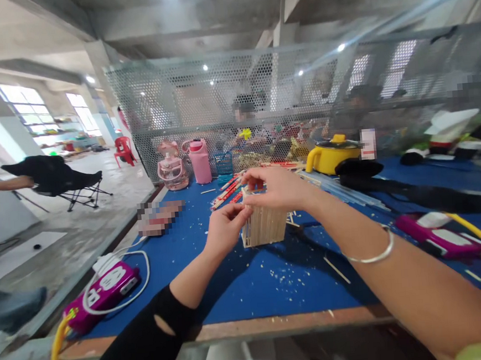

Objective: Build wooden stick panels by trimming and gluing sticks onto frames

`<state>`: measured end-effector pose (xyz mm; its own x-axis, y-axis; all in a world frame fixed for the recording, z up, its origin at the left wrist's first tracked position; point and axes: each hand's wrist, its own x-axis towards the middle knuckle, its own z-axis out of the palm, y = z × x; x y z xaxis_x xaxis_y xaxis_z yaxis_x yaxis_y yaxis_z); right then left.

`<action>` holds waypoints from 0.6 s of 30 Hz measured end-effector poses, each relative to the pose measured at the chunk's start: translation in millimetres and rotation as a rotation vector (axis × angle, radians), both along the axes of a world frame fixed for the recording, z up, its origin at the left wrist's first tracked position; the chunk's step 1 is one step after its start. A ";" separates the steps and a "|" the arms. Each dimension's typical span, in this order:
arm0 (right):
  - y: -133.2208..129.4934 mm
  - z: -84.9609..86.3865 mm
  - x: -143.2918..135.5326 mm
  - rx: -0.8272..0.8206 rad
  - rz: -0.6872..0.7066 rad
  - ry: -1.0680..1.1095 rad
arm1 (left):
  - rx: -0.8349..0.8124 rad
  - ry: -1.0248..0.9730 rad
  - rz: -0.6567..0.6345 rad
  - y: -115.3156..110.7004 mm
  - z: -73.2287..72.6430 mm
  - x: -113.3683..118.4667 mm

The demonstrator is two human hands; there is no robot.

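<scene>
A small box-like structure of pale wooden sticks stands upright on the blue tabletop. At its upper left edge, my left hand has thumb and forefinger pinched together against the sticks. My right hand reaches over the top, its fingers curled and its thumb pressed near the same corner. The right hand covers most of the box's top, and whether a separate small stick sits between the fingertips cannot be made out. A loose stick and pale wood crumbs lie in front and to the right.
Red-wrapped stick packets lie behind the box, clear rods to its right. Purple power strips with cables flank both sides. A pink bottle, a yellow pot and a mesh screen stand behind. A long black object lies right.
</scene>
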<state>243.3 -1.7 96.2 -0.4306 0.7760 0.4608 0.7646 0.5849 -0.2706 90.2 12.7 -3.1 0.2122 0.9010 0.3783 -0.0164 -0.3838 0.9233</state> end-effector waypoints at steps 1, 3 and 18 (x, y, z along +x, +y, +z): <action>4.7 2.8 -0.1 -0.056 0.020 0.013 | -0.004 -0.001 -0.002 0.4 -0.3 0.6; 13.1 3.5 0.3 -0.137 0.067 0.040 | -0.011 0.003 -0.011 1.7 -0.4 0.7; 26.7 0.0 5.0 -0.290 0.093 0.085 | -0.071 0.458 -0.351 13.6 -15.3 -26.1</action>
